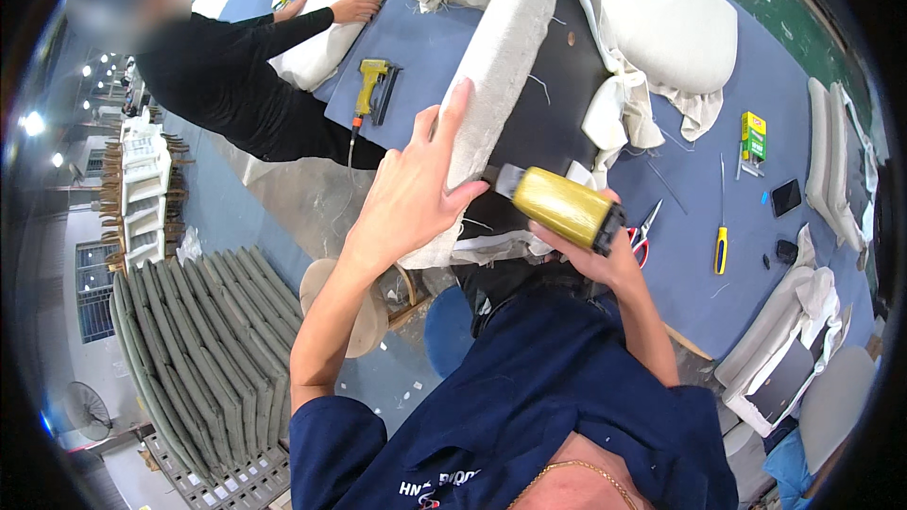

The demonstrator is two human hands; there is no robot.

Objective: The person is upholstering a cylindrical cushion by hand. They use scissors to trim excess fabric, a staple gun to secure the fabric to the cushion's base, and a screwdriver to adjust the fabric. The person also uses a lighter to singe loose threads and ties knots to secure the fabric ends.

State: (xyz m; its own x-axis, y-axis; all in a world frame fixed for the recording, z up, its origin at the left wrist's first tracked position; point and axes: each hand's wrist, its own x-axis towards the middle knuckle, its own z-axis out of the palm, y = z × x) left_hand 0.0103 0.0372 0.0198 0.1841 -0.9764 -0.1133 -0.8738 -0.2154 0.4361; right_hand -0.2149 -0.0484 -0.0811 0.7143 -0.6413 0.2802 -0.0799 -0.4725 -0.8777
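Blue worktable (803,94): yellow staple gun (371,85), screwdriver (721,236), scissors (644,231), phone (785,196), cushions (666,19).

1. We see open blue table (690,255) between the scissors (643,231) and the yellow-handled screwdriver (721,238).
2. Ahead, the upholstered panel (501,66) and a white cushion (666,24) block the way.
3. To the left, a second stapler (373,85) lies on bare blue, near another person's hand (355,8).
4. A small box (753,135) and a phone (785,196) crowd the right side.

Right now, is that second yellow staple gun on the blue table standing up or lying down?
Lying down. The yellow staple gun rests flat on its side on the blue table, apart from everyone's hands.
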